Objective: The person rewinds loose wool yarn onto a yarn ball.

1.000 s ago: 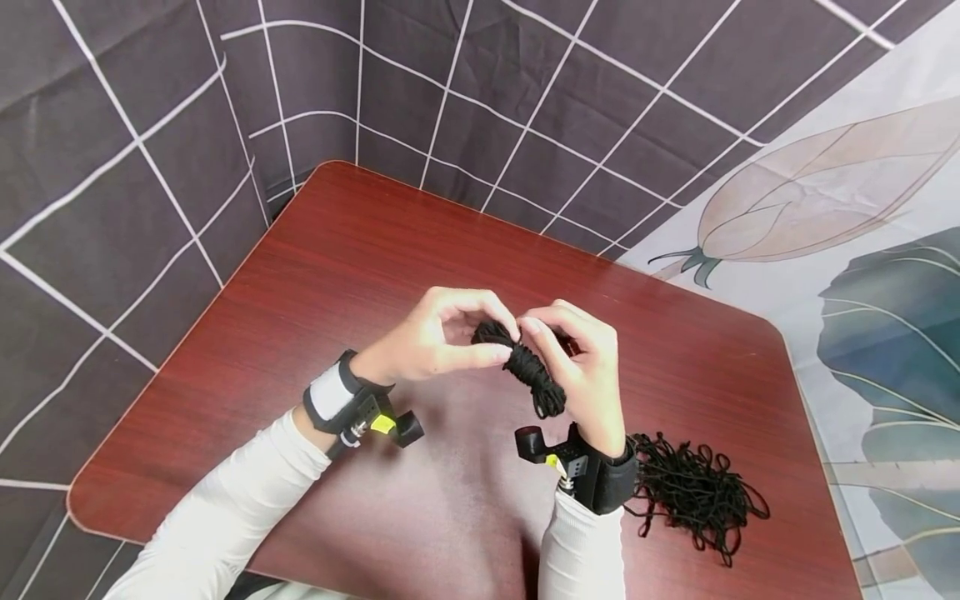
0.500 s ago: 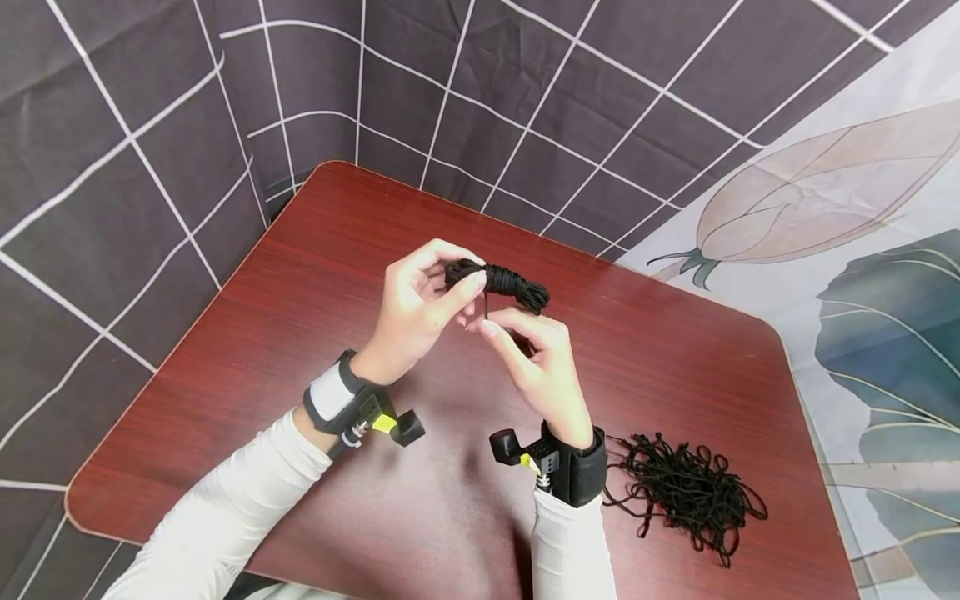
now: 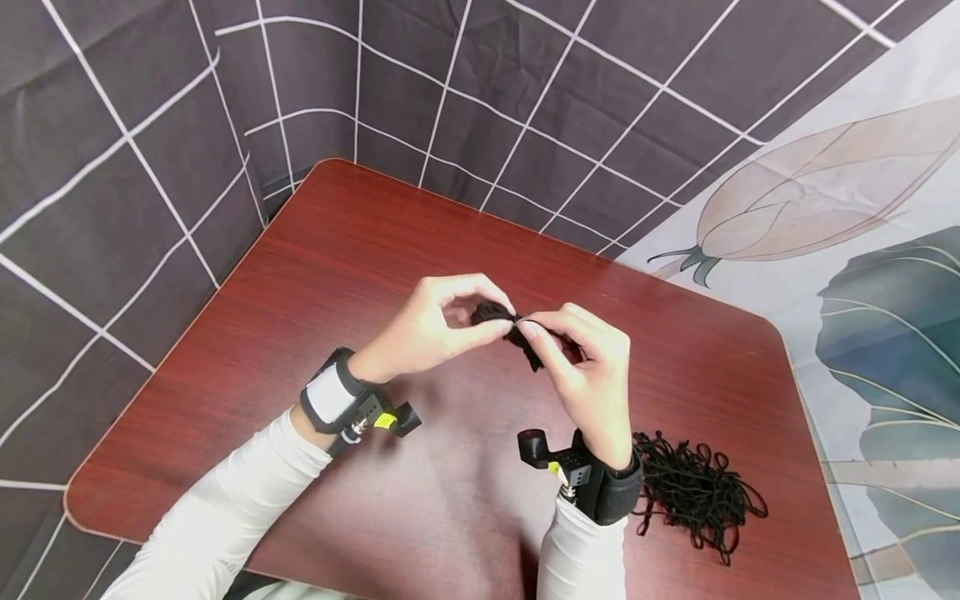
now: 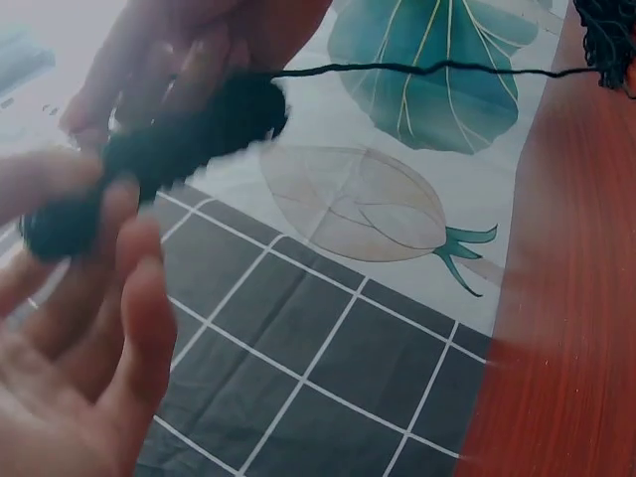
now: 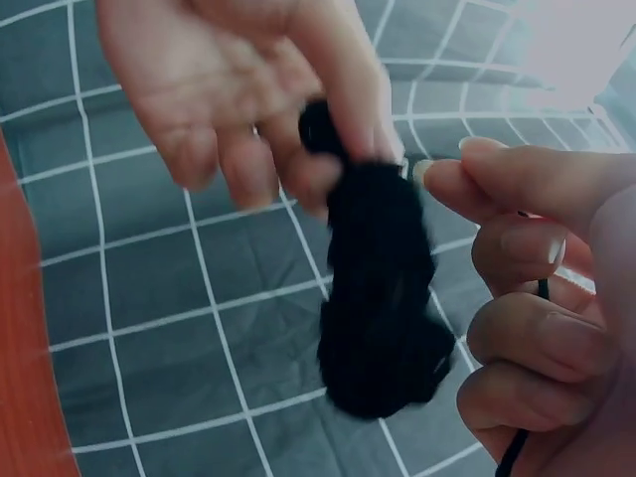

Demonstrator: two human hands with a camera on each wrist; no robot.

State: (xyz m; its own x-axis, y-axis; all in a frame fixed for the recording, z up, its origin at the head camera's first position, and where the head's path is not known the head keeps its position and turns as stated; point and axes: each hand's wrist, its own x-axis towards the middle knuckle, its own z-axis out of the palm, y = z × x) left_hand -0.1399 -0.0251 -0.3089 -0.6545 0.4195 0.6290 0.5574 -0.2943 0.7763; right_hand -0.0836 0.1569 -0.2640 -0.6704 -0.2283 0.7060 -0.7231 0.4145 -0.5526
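A small bundle of black cord [image 5: 378, 288], wound round its middle with looped ends, hangs above the table. My left hand [image 3: 420, 333] pinches the bundle near one end between thumb and fingers. My right hand [image 3: 588, 367] is close beside it on the right, pinching the cord with thumb and index fingertip near the wraps. In the right wrist view, a cord strand [image 5: 512, 452] runs through the curled fingers of that hand. The left wrist view is blurred at the bundle, but a taut-looking strand [image 4: 427, 68] stretches away from there to the right.
A loose, tangled pile of black cord [image 3: 697, 492] lies on the red-brown table [image 3: 360, 242], right of the right wrist. Dark grid-patterned cloth [image 3: 420, 92] stands behind and to the left. A printed leaf-and-flower cloth [image 3: 810, 192] hangs at right.
Both hands and the bundle rose with the bundle nearly level, then came back down. The right hand moved from below the bundle to its right side, and the bundle tilted downward.
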